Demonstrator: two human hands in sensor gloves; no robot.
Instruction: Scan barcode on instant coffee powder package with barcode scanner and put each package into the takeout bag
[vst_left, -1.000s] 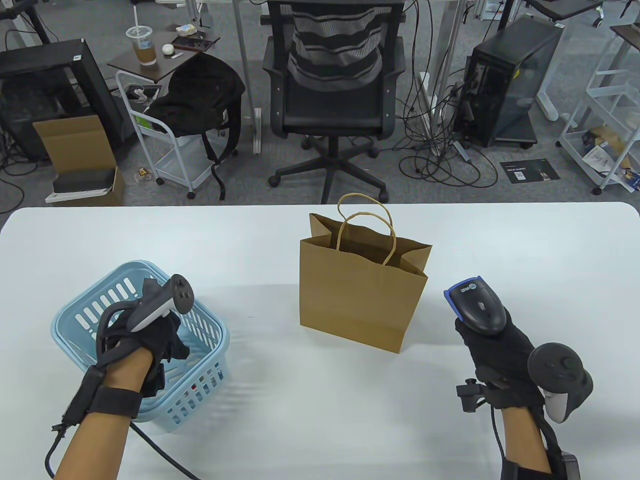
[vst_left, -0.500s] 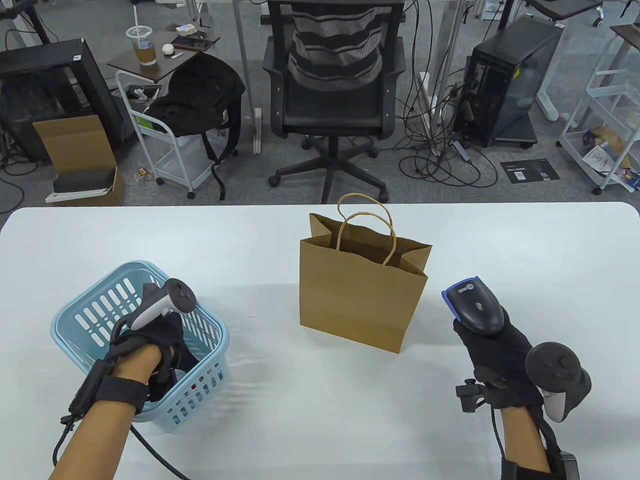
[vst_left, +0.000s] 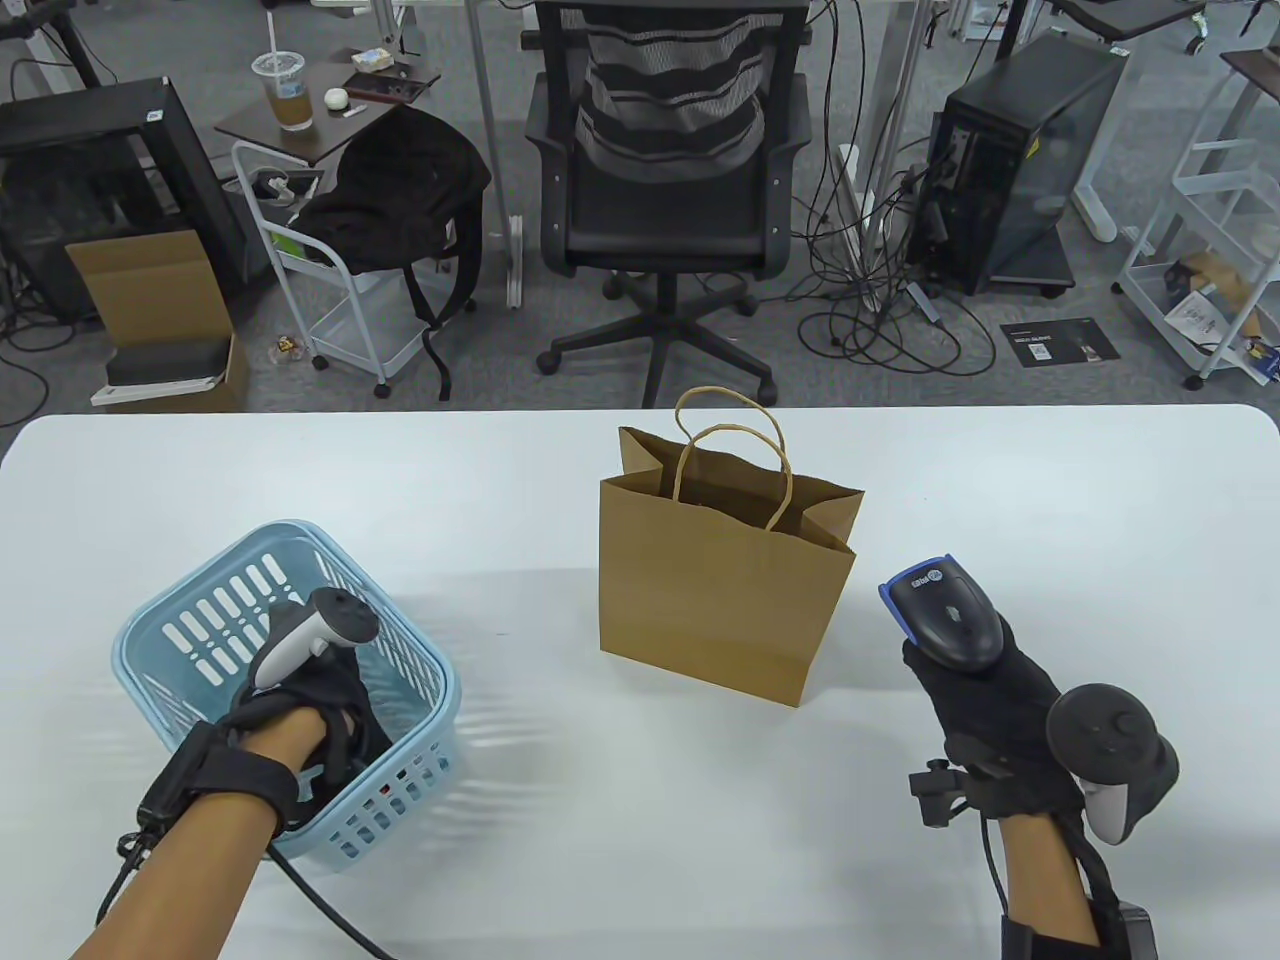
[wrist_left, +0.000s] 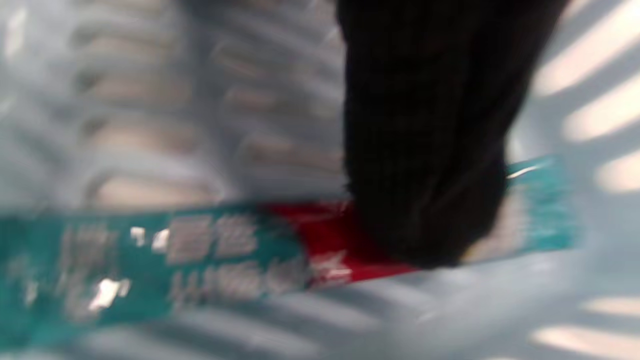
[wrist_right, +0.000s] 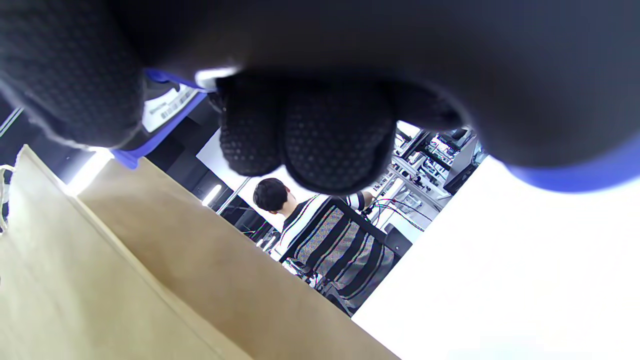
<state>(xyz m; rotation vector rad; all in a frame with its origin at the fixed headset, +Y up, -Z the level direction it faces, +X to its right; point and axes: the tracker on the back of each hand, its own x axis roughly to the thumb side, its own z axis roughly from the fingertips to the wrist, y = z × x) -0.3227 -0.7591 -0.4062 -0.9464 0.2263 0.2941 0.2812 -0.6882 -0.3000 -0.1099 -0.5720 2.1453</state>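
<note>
White table (vst_left: 560, 860) carries one blue basket (vst_left: 420, 665) and one brown takeout bag (vst_left: 720, 590), well apart. Inside the basket, the left hand (vst_left: 325, 700) reaches down, fingertips (wrist_left: 430, 220) on one teal-and-red coffee package (wrist_left: 150, 265); whether they pinch it, I cannot tell. Beside the bag, the right hand (vst_left: 990, 715) grips one barcode scanner (vst_left: 945, 615).

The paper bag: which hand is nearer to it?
Right. The right hand, holding the scanner, is just beside the bag; the left hand is farther off, inside the basket.
</note>
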